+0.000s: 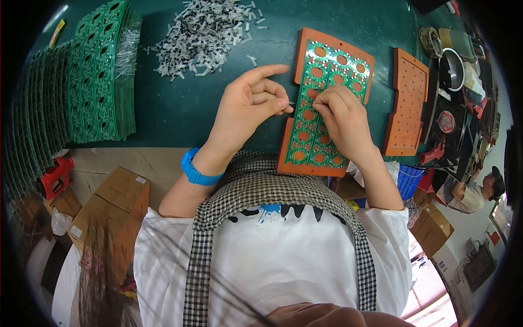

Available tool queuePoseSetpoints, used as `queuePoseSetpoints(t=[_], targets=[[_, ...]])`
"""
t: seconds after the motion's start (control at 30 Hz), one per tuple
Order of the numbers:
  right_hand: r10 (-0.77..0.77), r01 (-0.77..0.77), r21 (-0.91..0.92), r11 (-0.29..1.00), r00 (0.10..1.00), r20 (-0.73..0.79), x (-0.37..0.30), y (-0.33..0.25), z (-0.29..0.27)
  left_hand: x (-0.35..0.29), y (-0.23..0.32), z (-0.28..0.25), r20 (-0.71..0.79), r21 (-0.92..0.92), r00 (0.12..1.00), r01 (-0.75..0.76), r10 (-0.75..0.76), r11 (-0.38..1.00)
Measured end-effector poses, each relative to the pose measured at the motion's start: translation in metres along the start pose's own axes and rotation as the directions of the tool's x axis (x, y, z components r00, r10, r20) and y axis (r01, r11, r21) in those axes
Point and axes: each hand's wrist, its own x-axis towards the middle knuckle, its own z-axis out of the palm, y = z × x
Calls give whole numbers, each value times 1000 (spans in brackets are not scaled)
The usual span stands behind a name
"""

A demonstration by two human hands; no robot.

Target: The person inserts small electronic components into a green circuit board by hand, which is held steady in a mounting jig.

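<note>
A green circuit board panel (300, 143) with rows of oval cut-outs lies in an orange fixture tray (287, 146) in front of me. My right hand (348, 119) is over the middle of the panel, thumb and forefinger pinched at its surface; whatever is between the tips is hidden. Just left of the panel, my left hand (245, 106) pinches a small clear part with thumb and curled fingers, while its forefinger stretches out. Similar small clear and black parts (201, 35) lie in a loose heap beyond that hand.
Stacked green circuit panels (98, 76) stand at the left of the dark green table (180, 114). Another orange tray (406, 103) lies to the right, near a black bowl (452, 69) and a red tool (432, 155). Cardboard boxes (111, 204) stand below; another person (468, 192) is far right.
</note>
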Motion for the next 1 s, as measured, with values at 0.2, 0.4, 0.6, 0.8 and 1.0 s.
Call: queuePoseSetpoints(t=[0.2, 0.4, 0.6, 0.8, 1.0], targets=[[-219, 214, -163, 963, 976, -13, -8, 1, -1, -4, -3, 5, -19, -73, 999, 28, -30, 997], [-110, 117, 32, 993, 979, -170, -5, -16, -6, -8, -5, 11, 45, -168, 992, 122, -116, 978], [13, 39, 339, 940, 989, -149, -12, -19, -3, -9, -10, 22, 104, -135, 991, 93, -79, 986], [99, -90, 232, 968, 995, -24, -14, -15, -9, 22, 7, -12, 157, 975, 722, -221, 673, 9], [84, -96, 206, 974, 994, 70, -15, -14, -8, 25, 11, -24, 63, 989, 806, -128, 589, 69]])
